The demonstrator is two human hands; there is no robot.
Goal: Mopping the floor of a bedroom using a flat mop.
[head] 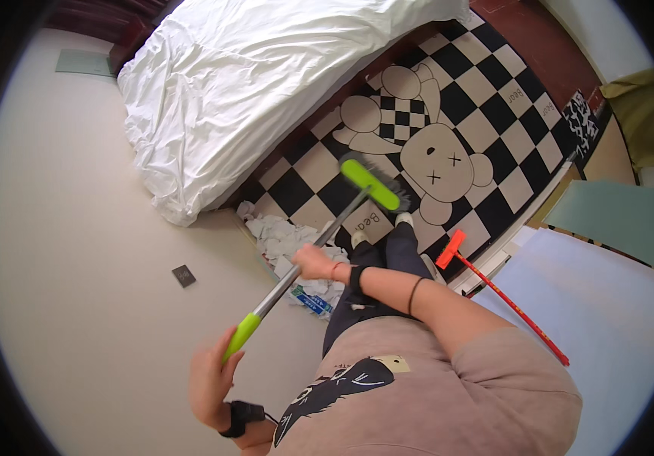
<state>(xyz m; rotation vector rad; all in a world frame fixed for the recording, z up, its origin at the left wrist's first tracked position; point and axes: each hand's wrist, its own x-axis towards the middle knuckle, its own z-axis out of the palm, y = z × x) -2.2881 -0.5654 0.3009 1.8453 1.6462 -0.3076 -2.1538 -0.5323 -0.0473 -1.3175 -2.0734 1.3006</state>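
Note:
My right hand (314,263) is closed around the metal pole (335,223) of a long-handled brush. My left hand (213,376) holds the lime-green grip (243,336) at the pole's lower left end. The brush's lime-green head (370,185), with blurred grey bristles, is over the black and cream checkered mat (311,181) printed with a bear, just ahead of my feet. A heap of crumpled white paper (281,236) lies left of my legs, beside a blue and green packet (313,301).
A bed with a rumpled white sheet (236,85) borders the mat. At right, a red-handled tool with an orange head (450,249) leans by a pale blue surface (595,290). A white wall (93,239) with a dark switch plate (184,276) rises at left.

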